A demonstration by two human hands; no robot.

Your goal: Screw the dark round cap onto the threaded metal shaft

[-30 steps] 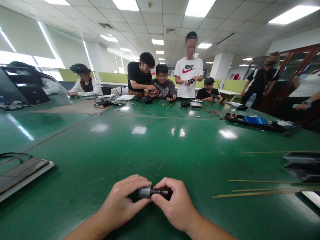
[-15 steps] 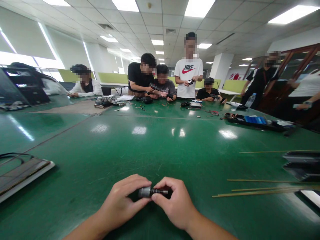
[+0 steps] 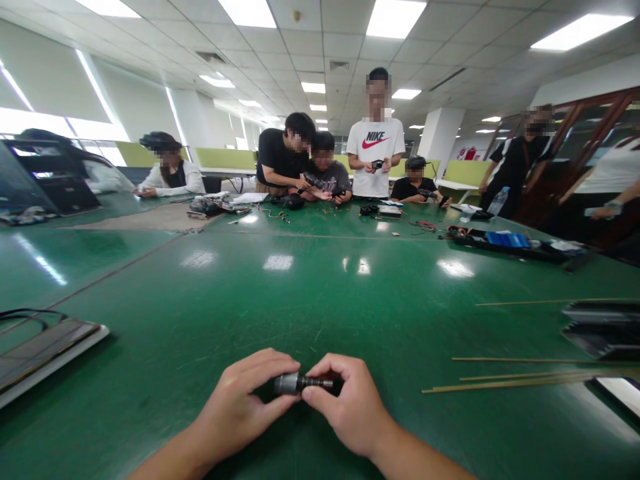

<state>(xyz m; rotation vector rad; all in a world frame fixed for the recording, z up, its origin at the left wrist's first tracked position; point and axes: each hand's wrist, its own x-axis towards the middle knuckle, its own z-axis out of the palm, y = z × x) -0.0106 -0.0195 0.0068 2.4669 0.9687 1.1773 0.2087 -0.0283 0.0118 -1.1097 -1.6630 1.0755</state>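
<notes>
Low in the middle of the head view, a small metal cylinder with a stepped shaft [image 3: 287,383] lies sideways between my hands. Its thick grey body is on the left, and the thin dark shaft with ring-like steps points right. My left hand [image 3: 250,393] is closed round the body, fingers above and thumb below. Thumb and forefinger of my right hand [image 3: 347,397] pinch near where the shaft meets the body. The right hand's other fingers are partly hidden behind the shaft.
Thin yellowish rods [image 3: 505,385] and dark channel-like pieces [image 3: 600,330] lie at the right. A flat panel with a white edge [image 3: 55,363] sits at the left with black cables. Across the green table [image 3: 320,300] are several people, a tool tray [image 3: 510,241] and small parts.
My hands and the metal cylinder hold almost the same pose. The whole view has shifted very slightly.
</notes>
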